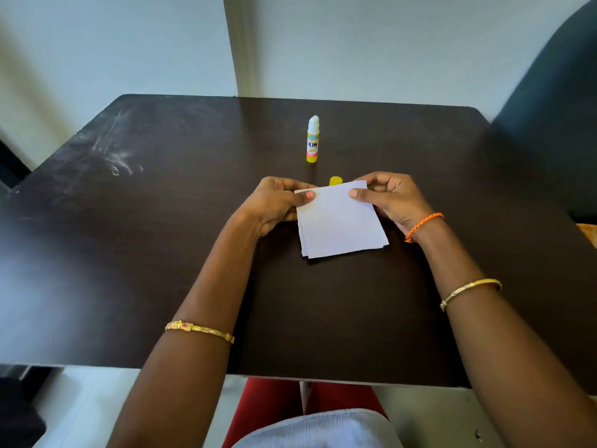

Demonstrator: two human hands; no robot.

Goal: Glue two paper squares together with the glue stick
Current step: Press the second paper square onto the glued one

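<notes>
Paper squares (339,223), two thin white sheets stacked one on the other, sit approx. mid-table on the dark brown wooden tabletop (129,253), a bit nearer me than the glue. Top sheet is skewed slightly vs. the bottom one, so I see a thin sliver of the lower sheet along the left edge and at the near right corner. Near edge lies flat on the wood; far edge looks pinched up btw. both hands, though I can't tell if it's truly lifted. My left hand (274,202) nips the far left corner, thumb w/ pink-painted nail on top, other fingers curled under or beside. My right hand (387,197) nips the far right corner the same way, thumb flat on the paper, fingers folded behind. Both grips narrow, closed on the sheets. Yellow glue stick w/ white label and "KIN" lettering (312,140) stands upright farther back, uncapped, white glue tip exposed, well apart from the paper. Small yellow cap (335,181) peeks out just behind the far edge of the sheets, btw. the two hands. Gold bangles on both forearms; orange braided thread (423,225) on the right wrist.
</notes>
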